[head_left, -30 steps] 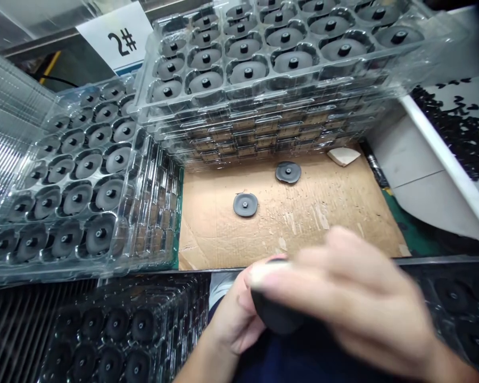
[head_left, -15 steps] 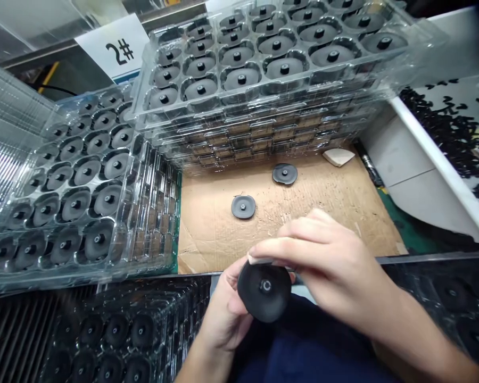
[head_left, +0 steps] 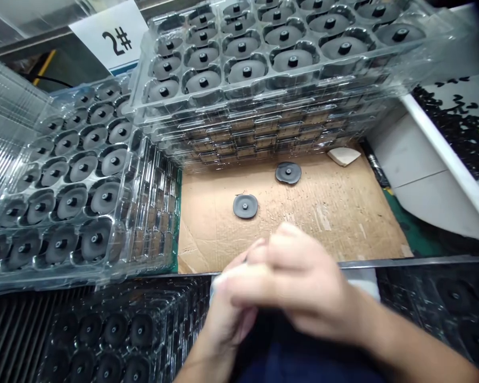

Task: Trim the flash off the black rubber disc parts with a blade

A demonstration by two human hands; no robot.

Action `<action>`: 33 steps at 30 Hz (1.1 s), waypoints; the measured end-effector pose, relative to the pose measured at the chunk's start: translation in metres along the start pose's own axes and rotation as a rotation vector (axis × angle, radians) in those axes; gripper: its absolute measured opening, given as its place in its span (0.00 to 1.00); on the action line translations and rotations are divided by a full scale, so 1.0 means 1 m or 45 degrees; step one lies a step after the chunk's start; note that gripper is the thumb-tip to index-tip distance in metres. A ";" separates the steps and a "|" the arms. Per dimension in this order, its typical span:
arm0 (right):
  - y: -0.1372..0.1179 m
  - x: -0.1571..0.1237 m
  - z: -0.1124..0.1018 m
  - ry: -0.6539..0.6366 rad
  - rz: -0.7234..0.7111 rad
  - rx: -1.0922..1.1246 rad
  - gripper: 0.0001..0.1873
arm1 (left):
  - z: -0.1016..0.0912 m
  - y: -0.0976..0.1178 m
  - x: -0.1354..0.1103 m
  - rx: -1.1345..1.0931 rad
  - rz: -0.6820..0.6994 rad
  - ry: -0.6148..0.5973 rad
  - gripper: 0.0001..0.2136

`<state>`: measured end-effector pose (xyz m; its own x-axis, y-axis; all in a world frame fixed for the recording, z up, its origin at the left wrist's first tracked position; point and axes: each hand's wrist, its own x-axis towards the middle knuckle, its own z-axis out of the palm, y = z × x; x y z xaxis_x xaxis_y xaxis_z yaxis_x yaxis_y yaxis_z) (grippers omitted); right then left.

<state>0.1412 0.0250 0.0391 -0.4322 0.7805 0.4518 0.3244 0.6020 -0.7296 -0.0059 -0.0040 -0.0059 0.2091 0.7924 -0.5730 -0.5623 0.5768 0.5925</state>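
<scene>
My left hand (head_left: 229, 319) is closed low in front of the cardboard, around a black round disc with a raised centre hub that showed in the earlier frame. The disc is almost wholly covered by my right hand (head_left: 295, 282) now. That hand lies across the left one, fingers curled and smeared by motion, with a small white pad (head_left: 219, 282) at the fingertips. Beyond the hands, a black disc (head_left: 245, 206) lies on the cardboard (head_left: 207, 239), and a second black disc (head_left: 288, 173) rests farther back to the right.
A white wedge-shaped pad (head_left: 344, 156) lies at the back right of the cardboard. Stacked clear trays (head_left: 223, 114) of discs stand behind, with more trays (head_left: 143, 181) at left. A white bin (head_left: 435, 133) with small black parts stands at right. A "2#" sign (head_left: 112, 34) stands behind.
My right hand has swept left and over the left hand, covering the disc that was in plain sight. The view has shifted slightly; the loose discs lie as before.
</scene>
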 end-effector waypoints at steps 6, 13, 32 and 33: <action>0.058 -0.042 0.017 0.030 0.788 -0.205 0.11 | -0.006 0.012 0.001 -0.125 -0.046 -0.043 0.26; 0.059 -0.072 0.040 0.043 0.830 -0.181 0.11 | -0.012 0.012 0.002 -0.142 -0.033 -0.043 0.26; -0.018 -0.002 0.023 0.176 0.279 0.028 0.12 | -0.006 0.003 -0.002 -0.105 0.036 -0.084 0.22; -0.019 -0.009 0.020 0.085 0.294 0.101 0.11 | -0.007 0.003 -0.002 -0.130 0.031 -0.112 0.22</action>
<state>0.1223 0.0035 0.0391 -0.2971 0.9067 0.2994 0.3402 0.3935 -0.8541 -0.0139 -0.0051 -0.0066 0.2612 0.8227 -0.5050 -0.6453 0.5378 0.5425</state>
